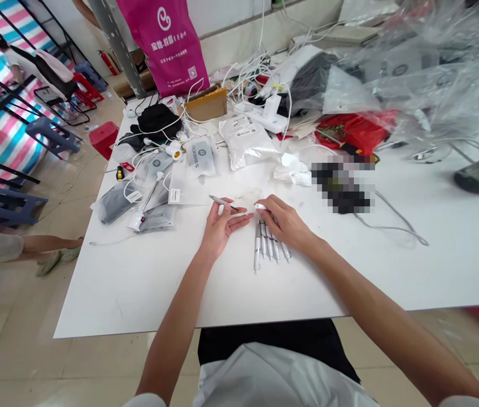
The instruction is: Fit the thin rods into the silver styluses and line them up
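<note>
White worktop [138, 294], grey pouches [116, 203] tangled with white cables [146, 164] at far left, clear sleeve [188, 186] just beside them. Left hand [222, 223] mid-worktop, fingers loosely spread, thumb and forefinger pinching a slim grey pen [222, 200]. Right hand [286, 223] close by, fingertips pinching a small white piece [260, 207], exact part hard to tell. Just under the right hand, several white pens [271, 244] lie side by side in a neat row, so that much is laid out; pouches and white bag [245, 141] sit further off, neither hand touching them. Further right, pixelated patch [341, 186], grey cable [392, 226], plastic sheeting [434, 73].
</note>
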`<state>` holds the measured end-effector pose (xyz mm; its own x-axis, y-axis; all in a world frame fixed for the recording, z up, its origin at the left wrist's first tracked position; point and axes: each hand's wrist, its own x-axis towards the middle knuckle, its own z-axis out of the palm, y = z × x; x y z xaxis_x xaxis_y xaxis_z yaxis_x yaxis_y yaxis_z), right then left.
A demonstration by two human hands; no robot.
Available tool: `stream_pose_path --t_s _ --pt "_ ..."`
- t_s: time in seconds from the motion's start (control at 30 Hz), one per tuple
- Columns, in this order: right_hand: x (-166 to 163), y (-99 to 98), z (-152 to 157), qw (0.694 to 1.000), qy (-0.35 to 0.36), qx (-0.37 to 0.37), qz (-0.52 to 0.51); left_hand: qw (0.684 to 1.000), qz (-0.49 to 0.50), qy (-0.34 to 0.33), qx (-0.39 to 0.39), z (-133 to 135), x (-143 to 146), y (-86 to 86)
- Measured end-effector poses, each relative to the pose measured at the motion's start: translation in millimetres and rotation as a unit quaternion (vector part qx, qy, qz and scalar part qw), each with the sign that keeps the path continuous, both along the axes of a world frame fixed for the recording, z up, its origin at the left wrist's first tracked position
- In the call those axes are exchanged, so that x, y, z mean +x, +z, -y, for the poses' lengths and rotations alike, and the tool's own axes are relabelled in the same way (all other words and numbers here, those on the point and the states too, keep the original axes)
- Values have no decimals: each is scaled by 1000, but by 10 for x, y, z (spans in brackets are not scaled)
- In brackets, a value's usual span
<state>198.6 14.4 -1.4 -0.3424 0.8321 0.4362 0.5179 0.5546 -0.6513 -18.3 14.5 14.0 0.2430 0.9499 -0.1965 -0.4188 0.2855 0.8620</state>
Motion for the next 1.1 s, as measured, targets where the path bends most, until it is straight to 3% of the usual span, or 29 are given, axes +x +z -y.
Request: stream_pose_path --t_s 0.4,0.7,1.1 --pt "-7 -73 20 996 5 -33 77 993 -36 65 92 29 68 -21" --pt "-17 -85 12 993 -17 -7 121 992 -61 55 98 92 129 -29" --pt "-8 -110 -9 989 -28 10 148 986 -56 94 127 76 126 -29"
